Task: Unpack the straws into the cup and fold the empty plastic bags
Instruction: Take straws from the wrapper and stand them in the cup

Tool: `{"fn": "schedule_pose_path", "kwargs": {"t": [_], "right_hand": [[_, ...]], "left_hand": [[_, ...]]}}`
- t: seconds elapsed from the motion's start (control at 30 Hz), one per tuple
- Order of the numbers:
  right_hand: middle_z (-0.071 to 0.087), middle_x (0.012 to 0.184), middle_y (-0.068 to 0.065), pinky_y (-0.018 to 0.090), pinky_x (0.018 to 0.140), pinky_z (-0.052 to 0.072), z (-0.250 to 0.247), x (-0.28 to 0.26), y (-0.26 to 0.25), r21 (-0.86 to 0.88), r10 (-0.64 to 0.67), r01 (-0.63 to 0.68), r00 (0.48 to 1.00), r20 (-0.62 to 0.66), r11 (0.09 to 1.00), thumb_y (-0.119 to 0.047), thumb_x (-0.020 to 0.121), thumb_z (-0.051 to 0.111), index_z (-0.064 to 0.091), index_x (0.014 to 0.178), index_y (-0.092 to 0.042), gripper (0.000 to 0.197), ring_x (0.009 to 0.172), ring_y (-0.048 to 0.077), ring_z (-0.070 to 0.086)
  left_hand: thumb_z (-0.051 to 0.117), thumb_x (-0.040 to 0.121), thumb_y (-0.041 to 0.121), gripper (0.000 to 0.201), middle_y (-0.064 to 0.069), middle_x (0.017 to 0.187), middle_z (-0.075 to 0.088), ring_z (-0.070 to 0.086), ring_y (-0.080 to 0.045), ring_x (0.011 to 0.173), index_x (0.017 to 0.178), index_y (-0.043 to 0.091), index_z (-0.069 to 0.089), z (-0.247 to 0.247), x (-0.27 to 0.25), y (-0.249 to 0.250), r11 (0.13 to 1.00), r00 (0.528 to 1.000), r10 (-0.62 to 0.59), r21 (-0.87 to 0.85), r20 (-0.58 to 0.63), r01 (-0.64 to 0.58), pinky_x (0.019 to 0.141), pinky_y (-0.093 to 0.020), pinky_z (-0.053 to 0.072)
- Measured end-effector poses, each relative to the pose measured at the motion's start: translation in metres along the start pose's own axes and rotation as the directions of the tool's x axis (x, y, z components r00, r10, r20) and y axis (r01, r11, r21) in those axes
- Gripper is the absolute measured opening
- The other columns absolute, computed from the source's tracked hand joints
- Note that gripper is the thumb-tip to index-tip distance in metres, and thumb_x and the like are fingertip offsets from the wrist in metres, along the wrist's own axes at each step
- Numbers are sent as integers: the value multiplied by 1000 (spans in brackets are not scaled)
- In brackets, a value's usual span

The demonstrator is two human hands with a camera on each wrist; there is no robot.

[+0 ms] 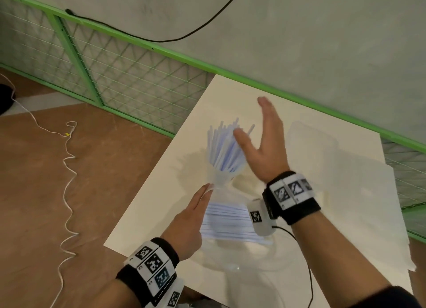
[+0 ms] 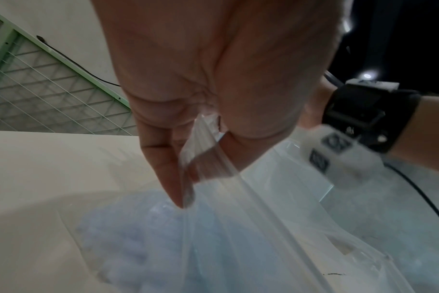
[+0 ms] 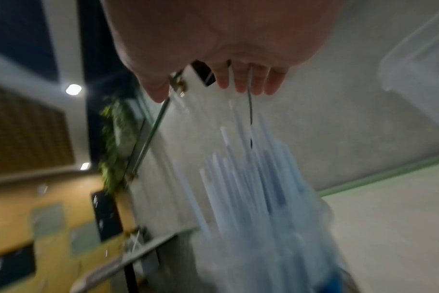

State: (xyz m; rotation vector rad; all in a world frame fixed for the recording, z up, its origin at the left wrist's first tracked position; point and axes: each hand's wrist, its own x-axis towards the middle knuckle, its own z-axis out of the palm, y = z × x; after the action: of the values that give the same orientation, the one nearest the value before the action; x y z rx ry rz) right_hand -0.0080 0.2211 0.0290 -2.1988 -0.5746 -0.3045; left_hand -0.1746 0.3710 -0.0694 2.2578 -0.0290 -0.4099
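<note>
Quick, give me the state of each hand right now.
Left hand: pinching the edge of the clear plastic bag between thumb and fingers.
Right hand: open, fingers straight, holding nothing, beside the straws.

The see-through cup (image 1: 221,181) is too faint to make out where the pale blue plastic straws (image 1: 227,150) go in. The right wrist view is smeared, so those straws look like streaks. The right wrist's white camera box (image 1: 259,216) covers one end of the second bundle of straws (image 1: 228,222).
</note>
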Motion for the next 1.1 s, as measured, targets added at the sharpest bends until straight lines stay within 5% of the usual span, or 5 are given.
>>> {"fn": "schedule_pose_path", "kwargs": {"t": [0.17,0.57,0.7,0.8,1.1], "right_hand": [[18,163,1,47,119,17,28,-25,13,-347,-46,175,936,348,922,-69,90,31,18,155,-14,86,151,18,8],[30,158,-5,42,106,31,64,2,9,-451,-312,360,933,181,816,-36,97,55,35,149,-31,55,141,20,37],[58,138,-1,43,99,43,73,7,18,-437,-383,436,900,208,787,-10,90,65,63,125,-22,37,129,26,52],[45,149,8,41,93,48,66,9,21,-383,-320,366,930,182,848,-2,85,65,57,134,-15,51,118,28,58],[44,151,-4,45,111,24,42,0,8,-406,-267,355,929,258,842,-37,99,45,51,140,-24,43,145,24,30]], "left_hand": [[41,74,-18,112,39,150,-23,55,-24,120,146,48,-13,-2,-1,0,1000,1000,-2,-3,-12,2,90,-37,53],[39,77,-20,103,25,157,-19,28,-9,142,154,30,-8,-5,-1,4,1000,999,22,8,-38,-22,103,-31,45],[39,77,-20,104,27,156,-19,29,-9,142,153,33,-8,-5,0,4,1000,999,15,-11,-37,-16,105,-32,44],[39,77,-20,104,28,157,-18,29,-6,141,154,33,-7,-5,0,3,1000,999,10,-18,-39,-11,104,-31,45],[42,77,-20,106,29,156,-18,16,6,139,151,37,-8,-3,3,2,1000,999,25,-10,-33,-25,106,-26,43]]}}
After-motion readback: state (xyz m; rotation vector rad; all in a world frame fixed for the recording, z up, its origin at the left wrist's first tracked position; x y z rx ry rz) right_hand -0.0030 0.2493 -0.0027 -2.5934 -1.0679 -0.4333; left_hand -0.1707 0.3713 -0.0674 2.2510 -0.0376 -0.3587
